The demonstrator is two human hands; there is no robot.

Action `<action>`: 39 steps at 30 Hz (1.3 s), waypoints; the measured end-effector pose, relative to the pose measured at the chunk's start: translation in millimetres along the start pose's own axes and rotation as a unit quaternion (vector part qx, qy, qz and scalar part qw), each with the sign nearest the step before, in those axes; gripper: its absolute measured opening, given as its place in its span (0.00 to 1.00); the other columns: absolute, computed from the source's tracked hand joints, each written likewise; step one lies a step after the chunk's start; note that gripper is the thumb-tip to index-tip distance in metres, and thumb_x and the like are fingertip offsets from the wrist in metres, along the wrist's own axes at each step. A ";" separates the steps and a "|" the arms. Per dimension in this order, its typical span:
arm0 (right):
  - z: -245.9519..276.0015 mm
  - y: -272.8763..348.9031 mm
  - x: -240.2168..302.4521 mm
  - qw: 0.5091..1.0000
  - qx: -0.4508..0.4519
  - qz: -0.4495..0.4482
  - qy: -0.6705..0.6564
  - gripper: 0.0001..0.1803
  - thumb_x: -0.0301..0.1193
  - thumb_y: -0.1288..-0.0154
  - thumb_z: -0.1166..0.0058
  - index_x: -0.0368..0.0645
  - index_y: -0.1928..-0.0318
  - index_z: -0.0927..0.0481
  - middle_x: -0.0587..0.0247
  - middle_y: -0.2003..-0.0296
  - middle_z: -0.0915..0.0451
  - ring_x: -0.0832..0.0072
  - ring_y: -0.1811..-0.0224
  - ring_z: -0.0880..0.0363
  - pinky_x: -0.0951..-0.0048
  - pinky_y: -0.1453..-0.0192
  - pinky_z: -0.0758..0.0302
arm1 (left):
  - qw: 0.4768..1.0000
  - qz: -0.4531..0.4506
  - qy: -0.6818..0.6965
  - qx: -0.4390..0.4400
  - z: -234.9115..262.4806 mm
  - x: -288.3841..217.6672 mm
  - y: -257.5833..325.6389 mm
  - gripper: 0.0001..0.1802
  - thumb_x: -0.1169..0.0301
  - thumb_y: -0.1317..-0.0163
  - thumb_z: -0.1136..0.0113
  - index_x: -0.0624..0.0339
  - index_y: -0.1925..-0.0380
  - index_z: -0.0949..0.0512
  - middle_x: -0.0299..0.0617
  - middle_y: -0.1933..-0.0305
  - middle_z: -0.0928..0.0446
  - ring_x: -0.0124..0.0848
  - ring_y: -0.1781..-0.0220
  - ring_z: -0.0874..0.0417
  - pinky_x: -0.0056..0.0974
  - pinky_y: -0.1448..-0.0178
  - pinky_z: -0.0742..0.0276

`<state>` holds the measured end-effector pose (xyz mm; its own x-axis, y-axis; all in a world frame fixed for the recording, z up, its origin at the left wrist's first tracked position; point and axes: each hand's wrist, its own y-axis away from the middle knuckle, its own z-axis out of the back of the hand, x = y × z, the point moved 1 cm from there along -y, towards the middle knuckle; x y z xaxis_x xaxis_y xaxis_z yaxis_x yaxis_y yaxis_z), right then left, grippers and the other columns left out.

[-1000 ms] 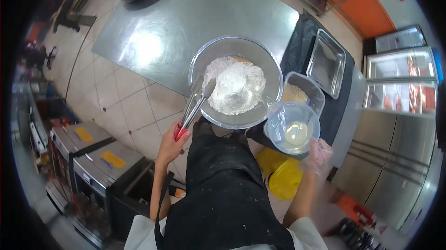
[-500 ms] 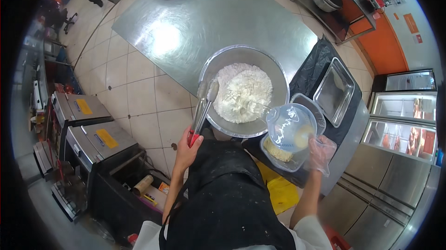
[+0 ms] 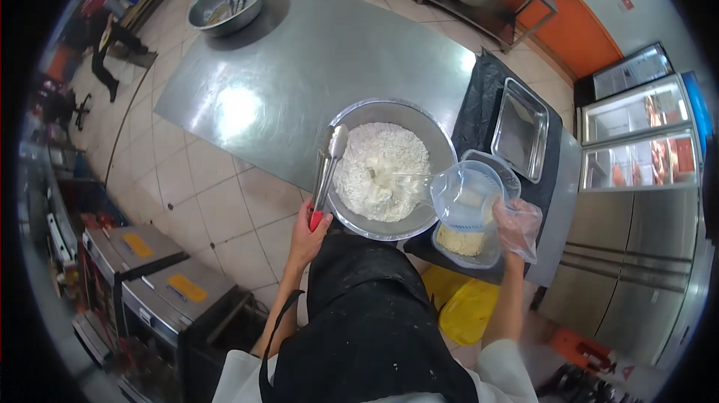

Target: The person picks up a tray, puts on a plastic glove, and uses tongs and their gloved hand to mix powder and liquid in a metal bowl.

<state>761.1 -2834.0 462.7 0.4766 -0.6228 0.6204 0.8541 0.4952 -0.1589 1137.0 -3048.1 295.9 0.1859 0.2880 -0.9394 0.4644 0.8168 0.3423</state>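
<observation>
A wide metal bowl [image 3: 443, 137] in front of me holds a mound of white flour [image 3: 386, 150]. My right hand [image 3: 518, 228], in a clear plastic glove, grips a clear plastic measuring jug [image 3: 466, 192] at the bowl's right rim. The jug is tipped left, and a thin stream of liquid runs from its spout onto the flour, where a wet hollow shows. In my left hand [image 3: 303, 240] are metal tongs [image 3: 326, 178] with red grips, leaning over the bowl's left rim. Partly hidden below the jug, a clear tub holds a pale yellowish mass [image 3: 460, 243].
The bowl stands on a steel table [image 3: 352, 36]. To its right lie black plastic sheeting [image 3: 472, 100] and a metal tray [image 3: 522, 129]. Another metal bowl [image 3: 228, 4] with utensils sits at the far left corner. Beyond are steel-topped units, a yellow item below, glass-door fridges and a distant person.
My view has shifted, so the table's far side shows more. The jug keeps pouring, and the hollow in the flour looks wetter. Both hands keep their grip.
</observation>
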 end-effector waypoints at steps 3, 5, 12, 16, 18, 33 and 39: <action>-16.0 4.6 -14.5 0.992 -0.049 -0.015 -0.118 0.12 0.27 0.41 0.32 0.39 0.78 0.20 0.70 0.82 0.25 0.81 0.80 0.28 0.69 0.76 0.34 | 0.997 -0.028 -0.063 0.017 15.9 6.2 -18.4 0.34 0.62 0.27 0.31 0.65 0.29 0.34 0.36 0.55 0.25 0.24 0.56 0.25 0.31 0.48 0.26; -10.7 9.8 5.7 0.995 -0.073 0.040 -0.053 0.10 0.25 0.42 0.33 0.38 0.77 0.20 0.69 0.81 0.24 0.79 0.79 0.25 0.70 0.74 0.30 | 0.996 -0.018 -0.079 0.026 22.8 4.2 -26.4 0.36 0.61 0.28 0.31 0.67 0.28 0.35 0.37 0.53 0.24 0.26 0.54 0.24 0.33 0.46 0.25; -72.3 20.5 -116.8 0.985 -0.047 0.073 -0.148 0.04 0.28 0.33 0.38 0.41 0.62 0.17 0.63 0.66 0.17 0.72 0.64 0.17 0.70 0.59 0.19 | 0.989 0.006 -0.134 0.055 47.1 -13.6 -40.2 0.35 0.60 0.29 0.30 0.68 0.31 0.32 0.38 0.54 0.26 0.27 0.54 0.26 0.35 0.45 0.25; -31.4 33.5 -8.4 0.964 -0.061 0.147 0.214 0.08 0.32 0.34 0.38 0.42 0.58 0.17 0.60 0.66 0.17 0.61 0.66 0.17 0.63 0.61 0.20 | 0.986 0.001 -0.148 0.079 67.2 -10.0 -47.9 0.33 0.60 0.28 0.32 0.69 0.32 0.31 0.36 0.55 0.27 0.25 0.56 0.28 0.33 0.49 0.26; -29.9 37.0 -5.5 0.921 -0.087 0.235 0.297 0.11 0.33 0.34 0.38 0.43 0.55 0.17 0.59 0.66 0.17 0.56 0.67 0.18 0.59 0.62 0.20 | 0.980 -0.027 -0.165 0.103 70.1 -12.0 -52.8 0.33 0.61 0.28 0.32 0.69 0.32 0.32 0.36 0.55 0.26 0.25 0.57 0.28 0.33 0.51 0.27; -47.2 33.1 3.4 0.928 -0.292 0.222 0.073 0.14 0.40 0.49 0.30 0.46 0.82 0.17 0.59 0.82 0.19 0.58 0.81 0.22 0.58 0.74 0.26 | 0.988 0.050 -0.130 0.062 91.4 -8.7 -44.0 0.28 0.66 0.22 0.39 0.54 0.27 0.36 0.27 0.70 0.34 0.14 0.76 0.38 0.25 0.77 0.46; -62.2 21.6 -36.4 0.978 -0.166 -0.077 -0.102 0.26 0.54 0.46 0.32 0.41 0.78 0.15 0.49 0.79 0.17 0.57 0.78 0.20 0.59 0.69 0.24 | 0.995 0.026 -0.089 0.019 72.2 -6.7 -31.7 0.27 0.65 0.22 0.40 0.53 0.29 0.36 0.27 0.77 0.36 0.16 0.85 0.40 0.25 0.84 0.46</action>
<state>775.1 -2838.3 388.9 0.3148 -0.5234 0.7918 0.9490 0.1602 -0.2714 1183.6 -3112.0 292.7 0.3602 0.2332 -0.9032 0.4812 0.7830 0.3941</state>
